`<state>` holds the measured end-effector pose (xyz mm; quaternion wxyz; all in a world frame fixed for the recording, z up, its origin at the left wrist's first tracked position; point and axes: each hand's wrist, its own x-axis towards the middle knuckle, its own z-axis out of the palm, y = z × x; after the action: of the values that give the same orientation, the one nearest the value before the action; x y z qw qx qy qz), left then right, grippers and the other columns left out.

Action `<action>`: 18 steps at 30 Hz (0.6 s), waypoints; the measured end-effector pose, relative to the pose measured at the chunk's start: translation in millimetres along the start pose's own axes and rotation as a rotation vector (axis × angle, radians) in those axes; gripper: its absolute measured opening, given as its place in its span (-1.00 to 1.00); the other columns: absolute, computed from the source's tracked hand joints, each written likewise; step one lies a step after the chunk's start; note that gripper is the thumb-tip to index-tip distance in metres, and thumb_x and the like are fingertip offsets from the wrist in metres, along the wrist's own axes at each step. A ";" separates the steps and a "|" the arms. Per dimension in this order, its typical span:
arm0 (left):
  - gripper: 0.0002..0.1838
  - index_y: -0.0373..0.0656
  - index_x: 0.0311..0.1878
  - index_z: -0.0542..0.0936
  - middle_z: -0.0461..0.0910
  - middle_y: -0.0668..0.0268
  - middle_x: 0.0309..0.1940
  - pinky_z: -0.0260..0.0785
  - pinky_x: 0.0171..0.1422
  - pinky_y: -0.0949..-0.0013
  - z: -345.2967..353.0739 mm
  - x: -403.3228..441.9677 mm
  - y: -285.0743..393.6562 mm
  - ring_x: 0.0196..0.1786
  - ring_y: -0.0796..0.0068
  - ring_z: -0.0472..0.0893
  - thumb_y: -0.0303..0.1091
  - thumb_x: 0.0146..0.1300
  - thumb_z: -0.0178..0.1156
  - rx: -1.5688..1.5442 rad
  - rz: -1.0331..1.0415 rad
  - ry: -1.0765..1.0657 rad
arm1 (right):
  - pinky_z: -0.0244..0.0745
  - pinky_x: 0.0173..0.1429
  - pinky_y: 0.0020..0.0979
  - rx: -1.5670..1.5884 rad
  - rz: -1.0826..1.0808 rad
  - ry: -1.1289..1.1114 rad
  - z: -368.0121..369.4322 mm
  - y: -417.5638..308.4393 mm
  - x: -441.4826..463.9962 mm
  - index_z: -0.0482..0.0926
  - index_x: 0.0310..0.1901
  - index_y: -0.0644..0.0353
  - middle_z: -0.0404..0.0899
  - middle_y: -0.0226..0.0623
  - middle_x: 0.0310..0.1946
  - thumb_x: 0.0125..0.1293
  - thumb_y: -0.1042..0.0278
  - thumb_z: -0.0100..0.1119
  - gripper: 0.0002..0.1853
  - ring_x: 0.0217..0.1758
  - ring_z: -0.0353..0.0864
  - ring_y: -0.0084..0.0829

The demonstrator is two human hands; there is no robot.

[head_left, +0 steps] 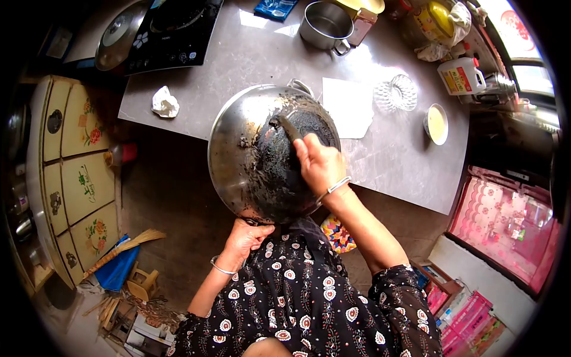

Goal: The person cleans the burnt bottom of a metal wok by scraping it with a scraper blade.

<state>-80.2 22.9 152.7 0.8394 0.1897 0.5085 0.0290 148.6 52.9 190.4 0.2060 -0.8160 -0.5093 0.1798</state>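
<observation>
A large steel wok [229,140] is tilted against the table's near edge, its underside facing me. Thick black burnt crust covers much of that underside. My left hand [247,236] is closed around the loop handle at the wok's lower rim, close to my body. Held in my right hand [321,163] is a narrow, flat, dull-grey tool [289,127], whose exact kind I cannot make out. Its tip touches the crust near the middle of the wok. The wok's other loop handle [302,87] rests over the tabletop.
On the grey table [398,169] are a white sheet [342,107], a clear glass dish [397,93], a bowl of yellowish content [436,124], a steel pot [326,27], crumpled tissue [165,102] and an induction cooker [172,35]. A cabinet [74,172] stands left; a broom [134,244] lies below.
</observation>
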 end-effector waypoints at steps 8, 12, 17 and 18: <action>-0.88 -0.23 -0.39 0.55 0.40 0.45 -0.70 -0.08 -0.71 0.61 -1.2 -0.5 -4.5 -0.75 0.74 0.23 -0.56 0.05 0.33 -0.013 0.020 0.006 | 0.41 -0.40 0.03 -0.028 0.098 0.020 1.1 22.9 34.1 0.42 -0.37 0.11 0.53 0.00 -0.61 0.36 0.03 0.00 -0.69 -0.46 0.55 0.12; -0.88 -0.21 -0.45 0.56 0.36 0.49 -0.74 -0.11 -0.71 0.60 5.2 -1.9 -2.7 -0.76 0.76 0.19 -0.54 0.03 0.36 -0.042 0.033 0.024 | 0.42 -0.33 0.03 -0.028 0.113 -0.064 -3.3 10.5 31.0 0.42 -0.35 0.12 0.55 0.03 -0.57 0.37 0.04 -0.03 -0.70 -0.39 0.57 0.12; -0.87 -0.23 -0.43 0.55 0.37 0.47 -0.73 -0.09 -0.71 0.60 2.0 3.9 -0.6 -0.76 0.74 0.21 -0.55 0.03 0.35 -0.001 0.013 0.018 | 0.43 -0.37 0.04 -0.035 -0.087 -0.123 -6.0 -21.8 2.8 0.39 -0.38 0.10 0.51 -0.03 -0.68 0.37 0.02 -0.03 -0.68 -0.50 0.55 0.13; -0.87 -0.25 -0.41 0.55 0.39 0.45 -0.71 -0.07 -0.71 0.60 1.7 4.0 -0.5 -0.75 0.73 0.24 -0.56 0.03 0.34 0.002 0.016 0.012 | 0.43 -0.37 0.03 -0.035 -0.066 -0.081 -6.3 -18.7 6.2 0.39 -0.38 0.10 0.51 -0.03 -0.68 0.37 0.02 -0.03 -0.68 -0.50 0.55 0.13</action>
<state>-76.9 22.8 149.9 0.8359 0.1942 0.5121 0.0363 140.2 65.0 204.9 0.1768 -0.7944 -0.5467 0.1970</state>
